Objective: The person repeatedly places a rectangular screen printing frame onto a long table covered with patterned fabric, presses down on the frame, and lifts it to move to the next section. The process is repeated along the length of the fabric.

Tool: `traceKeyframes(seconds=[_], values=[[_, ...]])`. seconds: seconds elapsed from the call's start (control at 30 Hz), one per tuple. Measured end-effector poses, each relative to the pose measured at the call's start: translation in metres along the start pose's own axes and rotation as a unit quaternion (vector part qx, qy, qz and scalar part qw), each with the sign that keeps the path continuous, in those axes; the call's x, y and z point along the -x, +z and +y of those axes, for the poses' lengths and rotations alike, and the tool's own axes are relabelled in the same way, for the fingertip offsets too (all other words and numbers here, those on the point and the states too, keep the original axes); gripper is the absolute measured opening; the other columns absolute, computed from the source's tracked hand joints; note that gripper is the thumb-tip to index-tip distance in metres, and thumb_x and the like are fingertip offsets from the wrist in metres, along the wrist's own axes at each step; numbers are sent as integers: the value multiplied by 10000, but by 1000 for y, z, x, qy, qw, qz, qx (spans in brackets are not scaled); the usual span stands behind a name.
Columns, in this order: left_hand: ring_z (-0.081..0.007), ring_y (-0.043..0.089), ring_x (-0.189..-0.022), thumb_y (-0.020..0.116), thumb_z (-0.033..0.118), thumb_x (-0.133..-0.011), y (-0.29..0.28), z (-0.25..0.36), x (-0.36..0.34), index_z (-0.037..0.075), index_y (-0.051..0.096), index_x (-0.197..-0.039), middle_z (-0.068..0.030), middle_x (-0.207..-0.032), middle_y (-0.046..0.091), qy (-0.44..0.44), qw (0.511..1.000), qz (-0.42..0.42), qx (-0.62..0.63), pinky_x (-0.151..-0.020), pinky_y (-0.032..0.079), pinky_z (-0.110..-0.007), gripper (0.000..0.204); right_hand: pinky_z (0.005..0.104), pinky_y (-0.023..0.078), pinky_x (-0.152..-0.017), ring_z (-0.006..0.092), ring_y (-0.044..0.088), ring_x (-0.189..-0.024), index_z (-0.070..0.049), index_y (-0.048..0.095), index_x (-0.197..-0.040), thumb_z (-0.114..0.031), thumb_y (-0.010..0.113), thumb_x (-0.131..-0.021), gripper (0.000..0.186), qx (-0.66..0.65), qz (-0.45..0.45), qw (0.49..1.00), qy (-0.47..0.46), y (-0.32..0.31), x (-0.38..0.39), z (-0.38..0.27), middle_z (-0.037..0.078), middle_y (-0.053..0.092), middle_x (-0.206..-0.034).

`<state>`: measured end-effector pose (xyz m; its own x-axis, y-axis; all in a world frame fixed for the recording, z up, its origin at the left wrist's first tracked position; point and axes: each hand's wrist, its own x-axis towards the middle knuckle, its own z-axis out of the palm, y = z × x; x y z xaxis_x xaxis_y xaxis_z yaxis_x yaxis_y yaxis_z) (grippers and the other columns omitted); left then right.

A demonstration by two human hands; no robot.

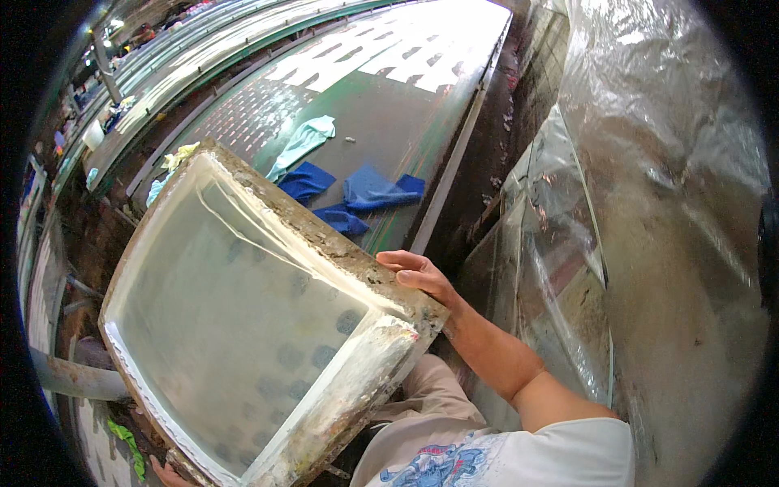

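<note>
A large screen-printing frame point(243, 316) is tilted up in front of me. Its pale mesh shows darker grey spots toward the lower right, and its thick wooden border is caked with dried white and brown residue. A loose pale strand point(235, 231) lies across the upper mesh. At the frame's right corner my right hand point(418, 274) is closed over the border, fingers on the top face. My left hand point(168, 474) shows only partly at the lower left, against the frame's lower edge; most of its fingers are hidden beneath.
Beyond the frame runs a long dark printing table point(365, 105) with rows of white pieces. Blue cloths point(381, 188) and a light teal cloth point(304, 146) lie on its near end. Clear plastic sheeting point(657, 162) hangs along the right. A grey pipe point(81, 377) is at the left.
</note>
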<state>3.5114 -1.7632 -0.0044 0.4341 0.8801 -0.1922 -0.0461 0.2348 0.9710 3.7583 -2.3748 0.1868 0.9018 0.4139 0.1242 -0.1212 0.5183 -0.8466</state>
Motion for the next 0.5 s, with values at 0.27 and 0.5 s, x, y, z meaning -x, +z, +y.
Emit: traceKeyframes(seconds=[0.27,0.5], values=[[-417,505,-1485,426,639,-1101,-20,-7,31,187,396,-1707,-224,-1632,475,-51,994,2,97,-1250,402,-556,757,400,603,-1038,242,759,-1185,-29,640,-1509,-116,732,-999,525,62,-26,998,10,-21,-15,-2,161,742,-1396],[-371,669,-1279,447,737,-1064,-43,-64,34,76,415,-1685,-233,-1465,610,-131,973,12,188,-1156,510,-563,907,524,580,-1113,383,693,-1345,-43,593,-1568,-71,660,-1016,557,26,-106,994,12,-75,-75,-8,248,653,-1522]])
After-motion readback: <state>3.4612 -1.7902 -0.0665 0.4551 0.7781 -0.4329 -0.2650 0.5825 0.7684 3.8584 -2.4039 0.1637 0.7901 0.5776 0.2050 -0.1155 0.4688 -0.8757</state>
